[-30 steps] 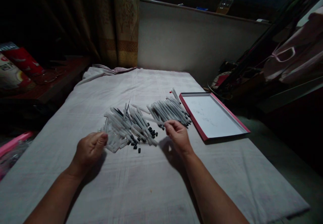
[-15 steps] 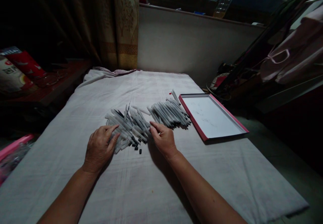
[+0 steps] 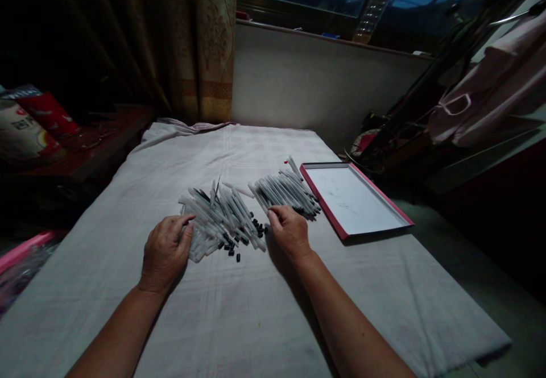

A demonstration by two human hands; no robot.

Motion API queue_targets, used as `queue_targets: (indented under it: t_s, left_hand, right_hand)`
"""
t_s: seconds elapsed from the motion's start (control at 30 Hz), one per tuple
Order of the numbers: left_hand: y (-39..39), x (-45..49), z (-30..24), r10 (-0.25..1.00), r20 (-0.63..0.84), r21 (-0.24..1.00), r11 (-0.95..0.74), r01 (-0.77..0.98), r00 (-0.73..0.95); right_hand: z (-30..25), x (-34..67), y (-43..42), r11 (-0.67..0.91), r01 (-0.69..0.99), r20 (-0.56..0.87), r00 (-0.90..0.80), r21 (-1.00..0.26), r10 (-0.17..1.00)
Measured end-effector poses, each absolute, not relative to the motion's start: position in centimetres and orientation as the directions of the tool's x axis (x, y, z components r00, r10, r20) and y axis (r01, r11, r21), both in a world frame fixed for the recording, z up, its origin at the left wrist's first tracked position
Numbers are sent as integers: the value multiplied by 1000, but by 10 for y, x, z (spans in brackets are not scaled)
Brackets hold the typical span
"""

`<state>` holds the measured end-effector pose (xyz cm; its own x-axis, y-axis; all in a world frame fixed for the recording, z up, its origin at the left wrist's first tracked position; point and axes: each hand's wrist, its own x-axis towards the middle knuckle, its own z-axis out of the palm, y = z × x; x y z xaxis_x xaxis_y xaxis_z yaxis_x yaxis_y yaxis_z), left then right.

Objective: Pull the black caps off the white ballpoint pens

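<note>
A loose heap of pale pen barrels lies in the middle of a table covered with a white cloth. To its right lies a tidier bundle of pens. Small black caps are scattered between and below the heaps. My left hand rests palm down on the left edge of the loose heap, fingers spread on the barrels. My right hand lies at the near end of the tidier bundle, its fingertips curled onto the pens; whether it grips one is hidden.
A flat white tray with a red rim lies right of the pens. A curtain and a window sill with a bottle stand behind. Packets lie on a dark side table at left. Clothing hangs at right.
My right hand held a pen above the bundle, dropped to the gap between the heaps, then shifted right to the bundle's near end. My left hand opened from a fist and settled on the heap.
</note>
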<state>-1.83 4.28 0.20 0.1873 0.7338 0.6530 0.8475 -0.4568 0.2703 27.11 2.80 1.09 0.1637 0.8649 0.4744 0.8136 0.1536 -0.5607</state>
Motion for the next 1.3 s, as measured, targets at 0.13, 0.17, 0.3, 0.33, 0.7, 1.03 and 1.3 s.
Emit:
queue_targets:
  t_s: [0.13, 0.17, 0.3, 0.33, 0.7, 1.03, 1.3]
  left_hand:
    - [44, -18, 2, 725, 664, 281, -467, 838, 181]
    - [44, -19, 2, 726, 663, 284, -469, 836, 182]
    - [44, -20, 2, 739, 649, 294, -462, 837, 180]
    - [43, -21, 3, 742, 647, 295, -456, 840, 176]
    - [45, -23, 1, 753, 635, 309, -453, 837, 173]
    - [45, -23, 0, 756, 630, 306, -453, 837, 179]
    - [43, -20, 2, 721, 664, 266, -475, 839, 197]
  right_hand:
    - [0, 307, 17, 61, 811, 508, 303, -582, 807]
    - [-1, 312, 14, 55, 809, 514, 317, -585, 797]
    - [-3, 320, 11, 70, 812, 538, 318, -580, 781]
    - [-2, 322, 13, 67, 812, 548, 327, -580, 770]
    - [-11, 336, 20, -129, 864, 480, 387, -486, 787]
    - [-6, 333, 20, -196, 837, 410, 438, -511, 800]
    - [-4, 340, 26, 48, 527, 455, 679, -849, 576]
